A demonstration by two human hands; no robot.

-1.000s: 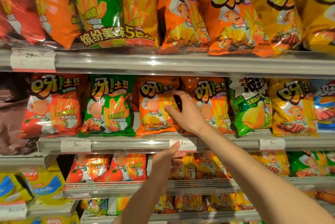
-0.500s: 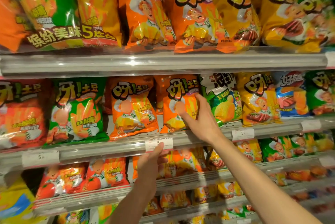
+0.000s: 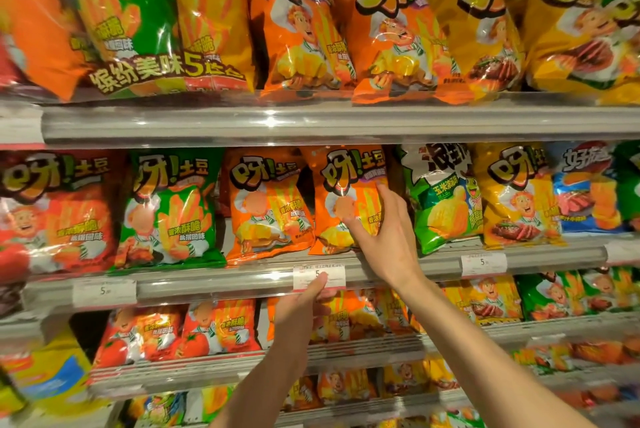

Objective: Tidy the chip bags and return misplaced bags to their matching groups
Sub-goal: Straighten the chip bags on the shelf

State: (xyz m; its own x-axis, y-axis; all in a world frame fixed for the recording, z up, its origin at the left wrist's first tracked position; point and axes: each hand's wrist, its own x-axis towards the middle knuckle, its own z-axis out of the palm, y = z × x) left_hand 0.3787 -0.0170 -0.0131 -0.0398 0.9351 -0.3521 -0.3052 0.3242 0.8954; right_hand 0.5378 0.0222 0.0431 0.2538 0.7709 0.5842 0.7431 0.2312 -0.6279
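On the middle shelf two orange chip bags stand side by side. My right hand (image 3: 384, 237) grips the right-hand orange bag (image 3: 346, 178) at its right edge, with the thumb on its front and the fingers at the side. The other orange bag (image 3: 263, 205) leans just to its left. A green corn-snack bag (image 3: 440, 205) stands right of my hand, between the orange bag and a yellow bag (image 3: 516, 192). My left hand (image 3: 304, 306) holds the shelf rail (image 3: 207, 285) below, thumb on a price tag (image 3: 334, 277).
Further left on the same shelf stand a green bag (image 3: 173, 205) and a red bag (image 3: 59, 212); a blue bag (image 3: 585, 192) is at the right. Large orange and yellow bags fill the top shelf (image 3: 311, 122). Smaller bags line the lower shelves.
My right hand slid right, from the gap between the two orange bags to the right orange bag's right edge. My left hand stayed at the price tag. The view shifted.
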